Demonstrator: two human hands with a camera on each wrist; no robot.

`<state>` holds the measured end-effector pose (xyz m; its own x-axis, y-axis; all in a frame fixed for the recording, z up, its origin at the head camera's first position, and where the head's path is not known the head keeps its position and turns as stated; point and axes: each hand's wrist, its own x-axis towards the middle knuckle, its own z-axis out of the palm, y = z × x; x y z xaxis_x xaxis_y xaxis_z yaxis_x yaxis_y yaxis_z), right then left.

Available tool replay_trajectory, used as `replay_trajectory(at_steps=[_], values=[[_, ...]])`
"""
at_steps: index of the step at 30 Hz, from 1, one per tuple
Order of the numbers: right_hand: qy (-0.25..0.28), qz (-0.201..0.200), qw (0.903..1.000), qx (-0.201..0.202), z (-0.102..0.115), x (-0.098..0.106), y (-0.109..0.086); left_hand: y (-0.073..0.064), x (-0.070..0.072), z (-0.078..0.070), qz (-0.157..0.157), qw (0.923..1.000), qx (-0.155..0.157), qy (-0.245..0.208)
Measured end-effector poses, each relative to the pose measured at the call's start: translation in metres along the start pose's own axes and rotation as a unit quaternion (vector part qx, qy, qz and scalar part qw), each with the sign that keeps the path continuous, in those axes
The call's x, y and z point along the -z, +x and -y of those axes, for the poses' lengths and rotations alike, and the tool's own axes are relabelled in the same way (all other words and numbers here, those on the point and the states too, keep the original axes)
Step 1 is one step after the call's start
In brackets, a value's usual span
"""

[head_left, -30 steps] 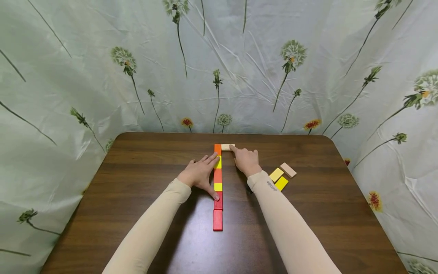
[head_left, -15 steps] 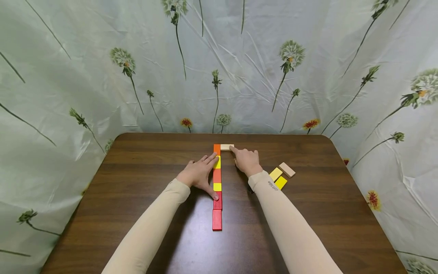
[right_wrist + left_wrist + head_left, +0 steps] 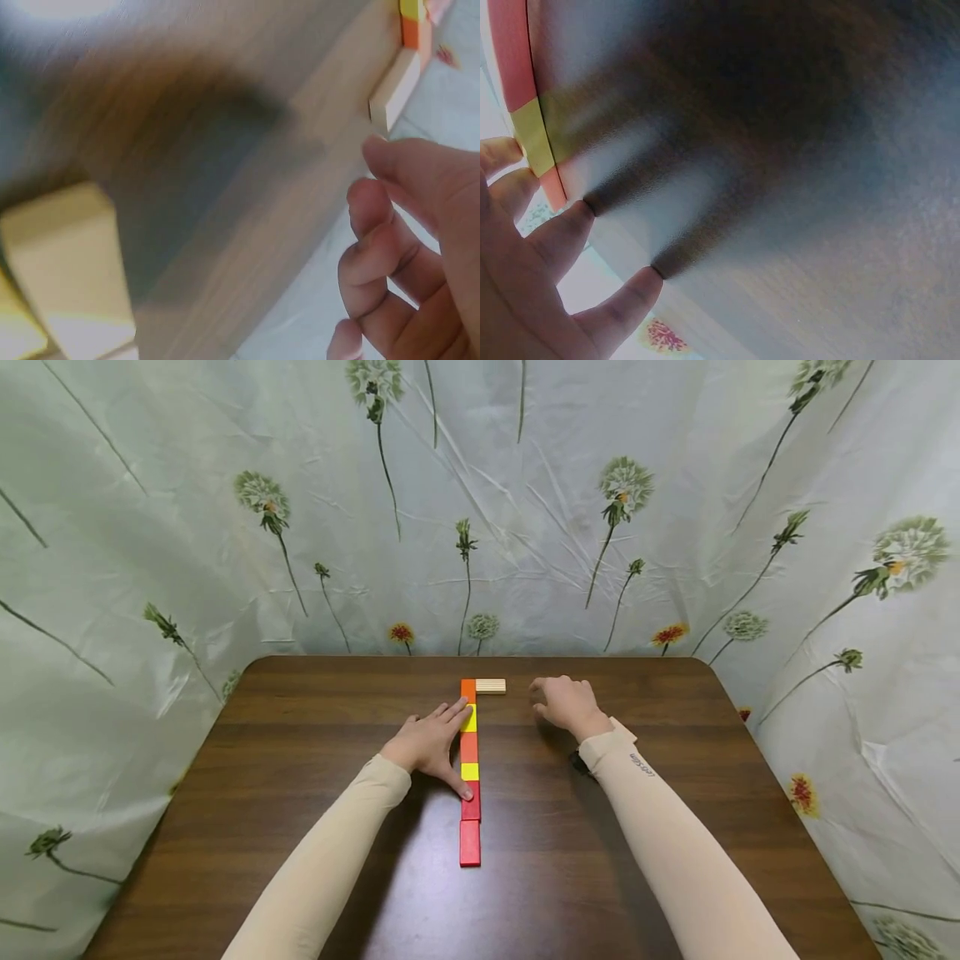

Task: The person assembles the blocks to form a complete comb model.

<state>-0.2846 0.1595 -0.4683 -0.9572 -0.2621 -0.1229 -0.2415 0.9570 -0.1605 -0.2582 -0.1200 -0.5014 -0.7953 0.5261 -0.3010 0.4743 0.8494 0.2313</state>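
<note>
A straight row of coloured blocks runs away from me at mid-table, ending in an orange block (image 3: 468, 689) at the far end and a red block (image 3: 469, 843) at the near end. At right angles to the orange end lies a plain wooden block (image 3: 491, 687), its side against it. My left hand (image 3: 429, 748) rests along the row's left side, fingers spread, fingertips by the far yellow block (image 3: 471, 721) and thumb on the second red block (image 3: 471, 810). My right hand (image 3: 567, 703) hangs over the table right of the wooden block, loosely curled and holding nothing.
Partly behind my right wrist lies another plain wooden block (image 3: 625, 731). Beneath the right wrist view sit a pale yellow block (image 3: 71, 262) and a bright yellow block (image 3: 15, 322). A flower-printed curtain (image 3: 300, 527) hangs behind the brown table (image 3: 300, 710).
My right hand has left the plain wooden block, where its index fingertip was, and moved right towards the loose blocks. The left hand stays on the row. The view has shifted slightly.
</note>
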Motion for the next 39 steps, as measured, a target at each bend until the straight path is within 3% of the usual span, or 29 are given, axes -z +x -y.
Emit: replay_trajectory(at_steps=[9, 19, 29, 39], values=[[0.102, 0.045, 0.9936, 0.014, -0.046, 0.022, -0.024, 0.000, -0.001, 0.000, -0.006, 1.0000, -0.001, 0.006], [0.173, 0.125, 0.9770, 0.003, -0.088, 0.020, -0.046, -0.002, -0.001, 0.002, -0.010, 0.9999, -0.002, 0.000], [0.211, 0.132, 0.9685, -0.010, -0.100, 0.008, -0.056, -0.002, 0.000, 0.000, -0.008, 1.0000, -0.003, -0.004], [0.219, 0.125, 0.9676, -0.015, -0.106, 0.003, -0.055, -0.001, -0.001, 0.000, -0.005, 1.0000, -0.001, -0.003]])
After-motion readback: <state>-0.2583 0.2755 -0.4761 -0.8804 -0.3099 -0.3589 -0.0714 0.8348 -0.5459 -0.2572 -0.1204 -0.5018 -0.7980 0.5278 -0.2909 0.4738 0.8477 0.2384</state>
